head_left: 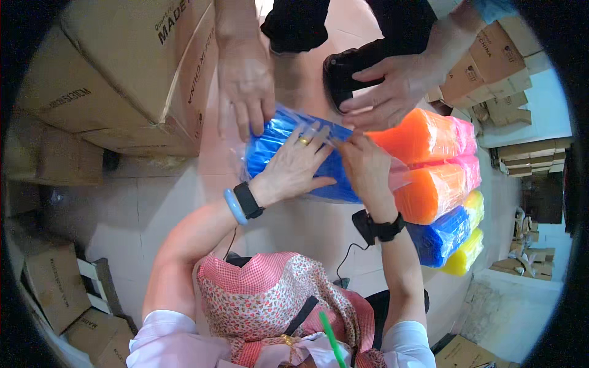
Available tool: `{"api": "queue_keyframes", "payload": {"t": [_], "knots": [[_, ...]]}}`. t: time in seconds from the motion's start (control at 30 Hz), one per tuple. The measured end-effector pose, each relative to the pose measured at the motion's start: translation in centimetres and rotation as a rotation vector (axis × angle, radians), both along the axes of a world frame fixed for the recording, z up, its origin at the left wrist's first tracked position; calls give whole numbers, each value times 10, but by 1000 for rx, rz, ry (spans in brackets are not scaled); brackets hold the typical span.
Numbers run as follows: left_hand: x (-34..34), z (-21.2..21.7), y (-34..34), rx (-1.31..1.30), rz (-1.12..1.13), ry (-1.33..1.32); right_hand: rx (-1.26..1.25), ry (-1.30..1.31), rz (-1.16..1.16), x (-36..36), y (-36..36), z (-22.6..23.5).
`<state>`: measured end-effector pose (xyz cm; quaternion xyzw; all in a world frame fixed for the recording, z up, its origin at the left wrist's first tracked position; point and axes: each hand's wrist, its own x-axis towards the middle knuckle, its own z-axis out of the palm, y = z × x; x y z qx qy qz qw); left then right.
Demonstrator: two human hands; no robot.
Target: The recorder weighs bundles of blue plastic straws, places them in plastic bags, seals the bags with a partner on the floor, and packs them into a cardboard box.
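**Both hands on blue bagged bundle, frame centre**

Blue bundle [336, 164] in clear film [243, 156] sits mid-frame, slightly above centre, long axis roughly left to right. Can't tell what it rests on.

Left hand [288, 165]: palm down across the bundle, fingers extended and somewhat apart, thumb out to the right. Gold ring [304, 141] on one finger; light-blue bangle [234, 207] and dark wristband [248, 200] at the wrist.

Right hand [371, 168]: at the bundle's right end, fingers bent down onto the film. Fingertips partly hidden — can't tell if they're clamped on the film. Black strap [383, 228] on that wrist.

Co-worker opposite: one hand [245, 86] reaches down from top centre-left, fingertips at the bundle's upper-left end; the other hand [392, 86] is above the bundle's right end, fingers apart, near the orange bundles.

Right of centre — wrapped bundles lying side by side: two orange bundles [418, 195], pink ones [465, 136] at their far right ends, then another blue bundle [437, 238] and yellow ones [463, 254] below.

Big carton [123, 80] fills upper left; more cartons [485, 70] upper right. Pale tiled floor [159, 202] left of centre. Floral apron [257, 300] at bottom centre.
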<state>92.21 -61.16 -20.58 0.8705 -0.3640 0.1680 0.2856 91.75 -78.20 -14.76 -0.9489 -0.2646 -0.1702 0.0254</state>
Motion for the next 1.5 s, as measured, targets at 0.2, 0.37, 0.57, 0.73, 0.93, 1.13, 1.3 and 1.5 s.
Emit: {"api": "queue_keyframes", "payload": {"t": [0.2, 0.37, 0.57, 0.73, 0.93, 1.13, 1.3, 1.5], "knots": [[-4, -12, 3, -85, -95, -98, 42, 15, -87, -28, -6, -23], [-11, -26, 14, -20, -137, -221, 3, 42, -107, -41, -11, -35], [-9, -14, 11, 81, -24, -281, -28, -324, -73, -46, -1, -44], [-34, -17, 20, 44, -76, -14, 74, -22, -72, -77, -6, -69], [-41, -18, 27, 135, -116, -71, 68, 65, -75, -88, -11, -59], [-28, -20, 24, 123, -125, -72, 793, 382, -282, -97, -24, -75], [-26, -14, 23, 159, -75, -85, 1720, 722, -744, -125, 12, -70], [-27, -15, 15, 121, -52, -99, 1309, 380, -445, -108, 17, -90]]}}
